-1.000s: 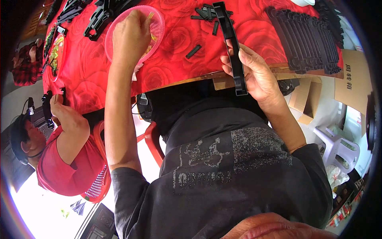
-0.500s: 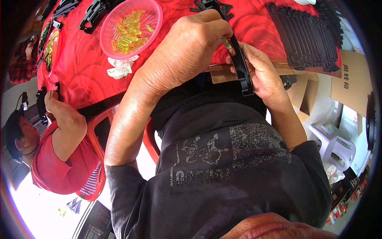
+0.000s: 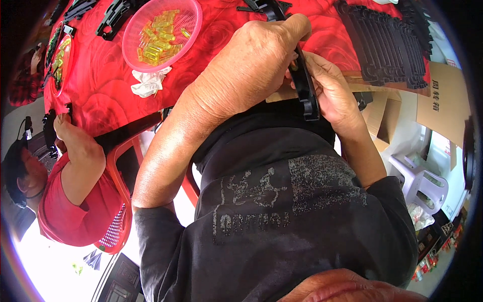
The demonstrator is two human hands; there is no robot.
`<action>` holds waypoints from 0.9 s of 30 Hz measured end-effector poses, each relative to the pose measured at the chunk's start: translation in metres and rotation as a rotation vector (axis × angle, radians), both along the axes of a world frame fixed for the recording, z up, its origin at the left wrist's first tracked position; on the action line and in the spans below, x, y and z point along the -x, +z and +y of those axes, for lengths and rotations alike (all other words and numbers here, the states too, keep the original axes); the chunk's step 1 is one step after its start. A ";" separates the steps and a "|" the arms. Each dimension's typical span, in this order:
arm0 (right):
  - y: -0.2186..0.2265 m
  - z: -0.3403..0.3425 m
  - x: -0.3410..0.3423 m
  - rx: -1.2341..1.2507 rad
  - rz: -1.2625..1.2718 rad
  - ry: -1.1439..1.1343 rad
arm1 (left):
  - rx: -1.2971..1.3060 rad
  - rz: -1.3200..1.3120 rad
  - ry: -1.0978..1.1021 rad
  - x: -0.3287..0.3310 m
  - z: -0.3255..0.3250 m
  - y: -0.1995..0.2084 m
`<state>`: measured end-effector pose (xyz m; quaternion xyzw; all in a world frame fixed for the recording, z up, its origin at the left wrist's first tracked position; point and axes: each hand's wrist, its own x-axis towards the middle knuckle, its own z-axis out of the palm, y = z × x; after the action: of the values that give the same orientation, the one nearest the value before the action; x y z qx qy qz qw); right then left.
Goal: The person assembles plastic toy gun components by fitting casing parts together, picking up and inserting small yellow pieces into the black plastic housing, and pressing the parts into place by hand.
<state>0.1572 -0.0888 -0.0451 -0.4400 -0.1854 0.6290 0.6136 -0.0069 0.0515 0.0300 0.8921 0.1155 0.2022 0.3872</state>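
A long, narrow black plastic bar (image 3: pixel 308 95) is held tilted over my lap at the table's front edge. My right hand (image 3: pixel 332 90) is closed on its lower half from the right, thumb and fingers against its sides. My left hand (image 3: pixel 266 55) is curled closed over its upper half, the index finger bent across it. The fingertips of that hand are mostly behind the bar. A small, pale yellowish bit shows between the hands, too hidden to name surely. A pink plastic basket (image 3: pixel 128 48) of clear yellow tubes (image 3: pixel 160 43) stands left of my left hand.
Crumpled white tissue (image 3: pixel 149 83) lies below the basket on the red tablecloth (image 3: pixel 95 65). Rows of black bars (image 3: pixel 385 48) lie at the right. A person in a red shirt (image 3: pixel 75 201) sits at the left. Cardboard boxes (image 3: pixel 443 100) and a pale stool (image 3: pixel 420 183) stand right.
My left index finger has shifted up and over the bar. The bar has turned a little, showing its hollow side. A clear yellowish piece at my left fingertips is now mostly hidden.
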 end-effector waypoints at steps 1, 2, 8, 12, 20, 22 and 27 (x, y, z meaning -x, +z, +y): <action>-0.002 0.000 -0.001 -0.003 0.000 0.000 | 0.000 -0.001 -0.001 -0.001 0.000 -0.001; -0.002 0.000 -0.002 -0.005 -0.001 0.000 | -0.030 -0.029 0.006 -0.002 -0.001 -0.003; 0.002 -0.002 0.000 0.006 0.028 -0.051 | -0.184 -0.109 0.102 -0.005 -0.008 -0.012; 0.004 0.001 0.000 -0.042 0.052 -0.053 | -0.210 -0.284 0.227 -0.006 -0.010 -0.026; 0.005 0.002 -0.005 -0.078 0.131 -0.031 | -0.245 -0.197 0.382 0.004 -0.020 -0.022; 0.003 0.003 -0.004 -0.058 0.118 -0.055 | -0.248 -0.164 0.368 0.003 -0.023 -0.021; 0.004 0.003 0.001 0.004 0.087 -0.094 | -0.318 -0.070 0.375 0.002 -0.031 -0.017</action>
<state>0.1558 -0.0859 -0.0416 -0.4216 -0.1366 0.6183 0.6490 -0.0094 0.0209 0.0128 0.8972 0.2323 0.3170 0.2015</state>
